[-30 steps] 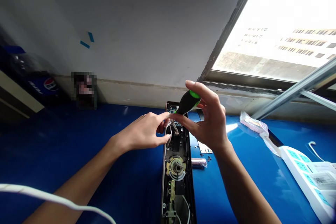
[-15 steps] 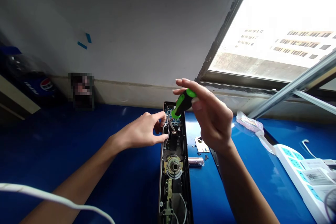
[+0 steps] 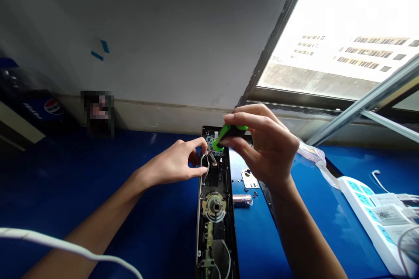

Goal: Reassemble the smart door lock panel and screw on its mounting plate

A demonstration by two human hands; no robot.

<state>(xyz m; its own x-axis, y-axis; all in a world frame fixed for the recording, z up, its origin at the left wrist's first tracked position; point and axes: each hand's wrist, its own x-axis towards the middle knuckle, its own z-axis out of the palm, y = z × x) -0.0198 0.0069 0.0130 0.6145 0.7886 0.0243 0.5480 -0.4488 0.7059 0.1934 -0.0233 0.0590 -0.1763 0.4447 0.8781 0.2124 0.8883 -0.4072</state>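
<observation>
Lying lengthwise away from the wearer toward the wall, the open black housing [image 3: 231,226] sits on the blue surface [image 3: 147,226] between both hands. The right hand [image 3: 271,150] is closed around the handle of a green-and-black screwdriver [image 3: 231,132], held above the housing's far end. From this hand the tool slants down and leftward, crossing the housing's long axis diagonally, its shaft reaching in among white wires [image 3: 208,162] near the left wall. The left hand [image 3: 173,161] is nearer that shaft end, coming in from the side with thumb and index finger apart at the left edge; whether its fingers grip a wire I cannot tell. So the wires and left fingertips lie close about the tip, whose exact contact is too small to make out. The handle and right hand partly cover a circuit board [image 3: 207,137] at the far end, while a round hub [image 3: 215,205] sits nearer the wearer, apart from both hands. Right of the housing lie a metal plate [image 3: 250,179], loose screws [image 3: 255,194] and a shiny cylinder [image 3: 242,200]; farther right is a white power strip [image 3: 356,200].
</observation>
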